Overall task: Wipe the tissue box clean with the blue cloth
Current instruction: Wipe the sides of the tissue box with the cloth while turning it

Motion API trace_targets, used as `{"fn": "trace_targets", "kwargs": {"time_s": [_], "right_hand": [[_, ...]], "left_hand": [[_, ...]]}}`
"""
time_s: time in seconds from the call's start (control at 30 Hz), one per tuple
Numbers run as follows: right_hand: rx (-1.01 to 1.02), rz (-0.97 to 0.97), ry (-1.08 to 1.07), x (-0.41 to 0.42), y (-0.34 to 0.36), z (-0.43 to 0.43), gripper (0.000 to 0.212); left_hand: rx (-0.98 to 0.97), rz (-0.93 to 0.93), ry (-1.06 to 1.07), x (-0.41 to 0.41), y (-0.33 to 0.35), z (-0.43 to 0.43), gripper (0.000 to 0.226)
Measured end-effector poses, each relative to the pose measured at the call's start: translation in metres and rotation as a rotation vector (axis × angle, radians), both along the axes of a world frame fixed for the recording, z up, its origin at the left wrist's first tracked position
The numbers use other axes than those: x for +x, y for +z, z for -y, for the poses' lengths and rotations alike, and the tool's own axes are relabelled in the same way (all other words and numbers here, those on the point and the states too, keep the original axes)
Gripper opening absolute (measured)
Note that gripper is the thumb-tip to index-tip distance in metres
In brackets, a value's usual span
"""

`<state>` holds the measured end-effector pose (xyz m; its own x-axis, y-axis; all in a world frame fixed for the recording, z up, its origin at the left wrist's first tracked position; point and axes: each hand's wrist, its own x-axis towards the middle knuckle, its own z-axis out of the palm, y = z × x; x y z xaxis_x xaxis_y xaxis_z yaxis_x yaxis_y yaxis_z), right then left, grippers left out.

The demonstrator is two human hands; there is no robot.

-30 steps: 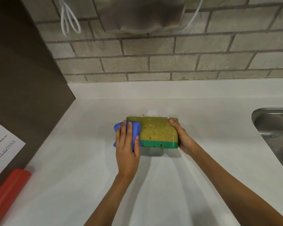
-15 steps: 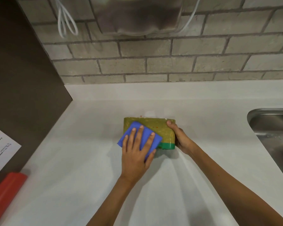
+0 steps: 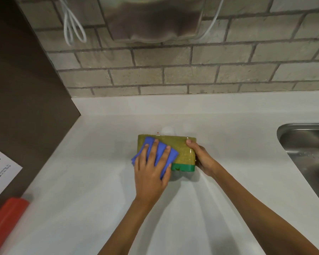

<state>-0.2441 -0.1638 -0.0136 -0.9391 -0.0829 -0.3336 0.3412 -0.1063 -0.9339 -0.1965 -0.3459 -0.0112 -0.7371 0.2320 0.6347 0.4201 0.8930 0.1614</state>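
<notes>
The tissue box [image 3: 183, 152], olive-yellow on top with a green band along its near side, lies on the white counter [image 3: 92, 181]. A folded blue cloth [image 3: 161, 150] rests on the box's left half. My left hand [image 3: 151, 168] lies flat on the cloth with fingers spread, pressing it onto the box. My right hand [image 3: 201, 157] grips the box's right end, thumb on the top far corner. A small reddish spot shows on the green band near the cloth.
A steel sink [image 3: 307, 150] is set in the counter at the right. A red cylinder [image 3: 6, 221] and a printed sheet [image 3: 0, 172] lie at the left by a dark panel [image 3: 22, 100]. A brick wall with hanging white cables [image 3: 72, 28] stands behind.
My left hand slid the blue cloth from the box's left end onto its top and now back toward the left half. The red specks seen earlier on the top are gone. My right hand stayed put.
</notes>
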Motion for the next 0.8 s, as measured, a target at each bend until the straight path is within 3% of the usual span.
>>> {"fn": "trace_targets", "kwargs": {"time_s": [0.17,0.27,0.4,0.53,0.63,0.8], "right_hand": [[0.026,0.015,0.002,-0.002,0.0,0.0,0.093],[0.025,0.008,-0.005,-0.002,0.0,0.0,0.087],[0.01,-0.006,0.001,0.004,-0.005,-0.004,0.086],[0.01,0.025,-0.001,0.0,-0.003,0.0,0.07],[0.019,0.01,0.001,-0.002,0.001,0.002,0.077],[0.026,-0.023,0.008,-0.002,0.001,0.0,0.082]], "left_hand": [[0.303,0.137,0.193,-0.018,0.021,0.0,0.044],[0.191,0.119,0.146,-0.024,0.029,-0.023,0.047],[-0.011,0.006,-0.104,-0.002,0.0,-0.022,0.046],[0.134,0.013,0.084,-0.003,-0.001,0.003,0.043],[0.272,0.104,0.175,-0.013,0.02,-0.024,0.044],[0.04,-0.006,-0.085,0.001,0.001,-0.048,0.045]]}}
